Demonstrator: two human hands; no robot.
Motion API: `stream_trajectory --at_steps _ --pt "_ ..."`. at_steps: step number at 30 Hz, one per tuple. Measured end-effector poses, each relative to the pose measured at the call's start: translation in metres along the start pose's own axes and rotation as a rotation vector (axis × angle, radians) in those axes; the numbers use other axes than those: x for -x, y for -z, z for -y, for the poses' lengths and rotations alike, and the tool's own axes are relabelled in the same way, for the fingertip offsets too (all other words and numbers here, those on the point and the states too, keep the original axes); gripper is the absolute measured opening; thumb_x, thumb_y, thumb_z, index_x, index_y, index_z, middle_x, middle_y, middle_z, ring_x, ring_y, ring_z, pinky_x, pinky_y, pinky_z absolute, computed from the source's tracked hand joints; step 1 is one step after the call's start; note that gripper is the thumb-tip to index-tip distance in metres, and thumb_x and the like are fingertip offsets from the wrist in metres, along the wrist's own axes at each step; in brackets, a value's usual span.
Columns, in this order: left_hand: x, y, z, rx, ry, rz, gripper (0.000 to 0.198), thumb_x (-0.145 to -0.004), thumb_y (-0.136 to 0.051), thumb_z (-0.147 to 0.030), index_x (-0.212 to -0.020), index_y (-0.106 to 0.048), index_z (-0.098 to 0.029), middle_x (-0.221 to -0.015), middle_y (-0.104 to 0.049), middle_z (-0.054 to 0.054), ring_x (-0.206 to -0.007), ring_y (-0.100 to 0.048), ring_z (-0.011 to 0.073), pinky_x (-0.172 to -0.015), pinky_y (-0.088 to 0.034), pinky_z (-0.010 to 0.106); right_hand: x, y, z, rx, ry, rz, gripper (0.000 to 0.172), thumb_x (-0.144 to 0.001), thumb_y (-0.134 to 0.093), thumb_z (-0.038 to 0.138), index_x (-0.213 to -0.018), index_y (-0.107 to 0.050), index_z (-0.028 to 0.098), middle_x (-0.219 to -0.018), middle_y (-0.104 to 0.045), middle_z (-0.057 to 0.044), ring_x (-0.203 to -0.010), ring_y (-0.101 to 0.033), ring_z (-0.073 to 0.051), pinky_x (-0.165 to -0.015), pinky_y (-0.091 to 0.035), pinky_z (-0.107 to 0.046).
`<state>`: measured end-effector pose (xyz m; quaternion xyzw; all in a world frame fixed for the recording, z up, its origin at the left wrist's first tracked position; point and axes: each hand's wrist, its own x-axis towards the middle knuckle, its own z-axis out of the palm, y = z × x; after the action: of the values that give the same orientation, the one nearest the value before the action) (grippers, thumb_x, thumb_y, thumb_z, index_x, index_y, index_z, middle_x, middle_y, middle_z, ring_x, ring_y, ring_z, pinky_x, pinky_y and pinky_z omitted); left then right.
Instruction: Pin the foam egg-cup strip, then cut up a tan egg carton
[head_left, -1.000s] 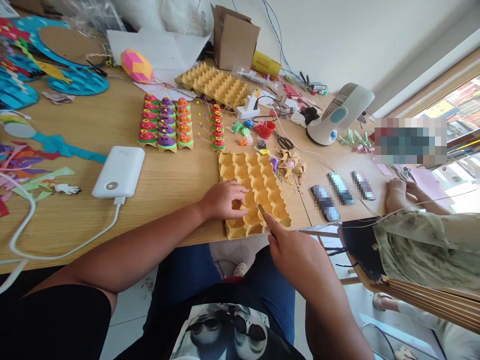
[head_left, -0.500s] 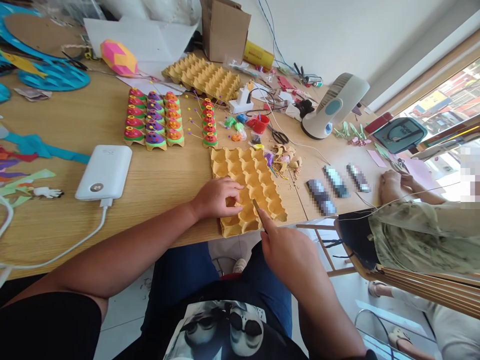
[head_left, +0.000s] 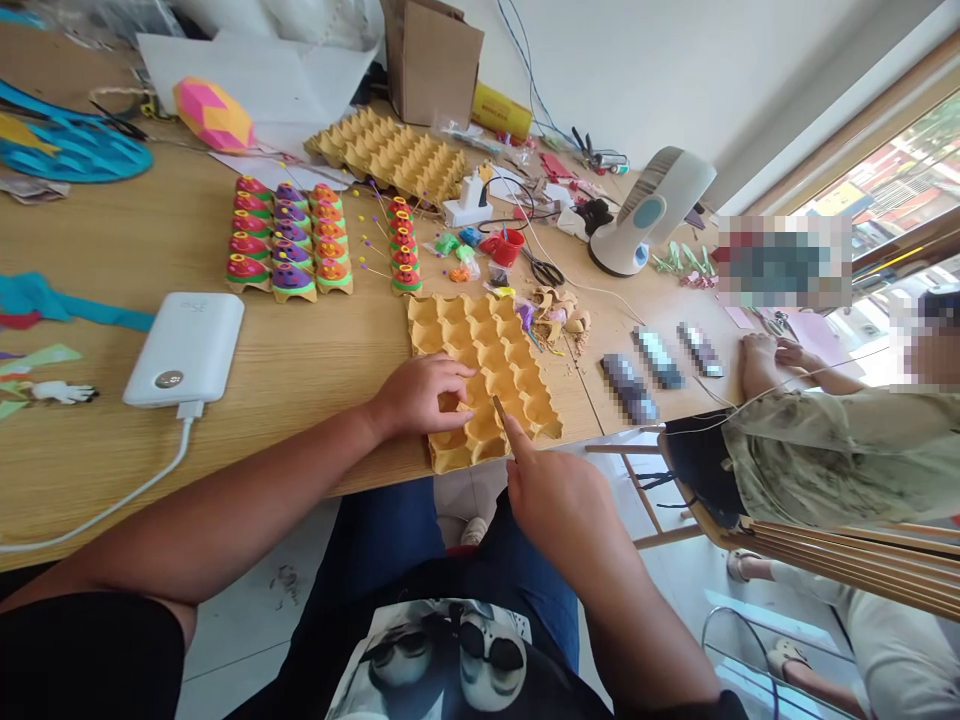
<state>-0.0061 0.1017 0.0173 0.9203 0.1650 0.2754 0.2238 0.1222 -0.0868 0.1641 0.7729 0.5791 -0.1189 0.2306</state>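
A yellow cardboard egg tray (head_left: 525, 378) lies at the table's front edge with its cups facing up. Over its left side rests my left hand (head_left: 420, 394), thumb and bent fingers gripping the cardboard. My right hand (head_left: 564, 492) is closed around a knife (head_left: 500, 410), the index finger stretched along its back. The narrow blade touches the tray between cups; most of the handle is hidden in my palm.
Painted egg-cup rows (head_left: 291, 240) stand behind, with another egg tray (head_left: 386, 150) farther back. A white power bank (head_left: 186, 345) with a cable lies left. Scissors (head_left: 543, 268), cardboard scraps (head_left: 559, 315) and a fan (head_left: 651, 212) are right. Another person's hands (head_left: 761, 362) rest at the far right.
The whole view has shifted slightly, so the table things appear farther left. Both hands keep nearly the same places on the tray, and the knife blade stays between the cups.
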Motion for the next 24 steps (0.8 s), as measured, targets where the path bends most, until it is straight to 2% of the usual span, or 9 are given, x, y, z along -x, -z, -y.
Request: stream_trajectory --at_steps 13,17,24 --pt "-0.0002 0.0013 -0.0009 -0.010 0.013 0.013 0.022 -0.081 -0.073 -0.044 -0.075 -0.073 -0.023 -0.124 -0.077 0.007 -0.105 -0.071 0.0262 -0.091 -0.054 0.041 0.0023 -0.0028 0.0017 0.015 0.012 0.025 0.065 -0.106 -0.044 0.024 -0.168 -0.023 0.022 -0.086 -0.080 -0.008 -0.075 -0.077 -0.022 -0.059 -0.048 -0.028" --pt "-0.0003 0.0013 -0.0007 -0.018 0.001 0.013 0.022 -0.081 -0.073 -0.044 -0.075 -0.073 -0.022 -0.125 -0.076 0.007 -0.105 -0.071 0.0259 -0.091 -0.054 0.041 0.0001 -0.0036 0.0019 0.013 0.008 0.008 0.063 -0.106 -0.045 0.026 -0.166 -0.027 0.020 -0.088 -0.080 -0.008 -0.079 -0.077 -0.022 -0.060 -0.048 -0.028" --pt "-0.0001 0.0010 -0.0012 -0.005 0.024 0.015 0.021 -0.080 -0.073 -0.043 -0.075 -0.073 -0.023 -0.124 -0.076 0.007 -0.106 -0.071 0.0272 -0.092 -0.054 0.042 0.0012 -0.0086 -0.0009 0.005 0.016 0.010 0.065 -0.106 -0.045 0.024 -0.167 -0.025 0.019 -0.084 -0.079 -0.007 -0.077 -0.077 -0.022 -0.057 -0.046 -0.028"
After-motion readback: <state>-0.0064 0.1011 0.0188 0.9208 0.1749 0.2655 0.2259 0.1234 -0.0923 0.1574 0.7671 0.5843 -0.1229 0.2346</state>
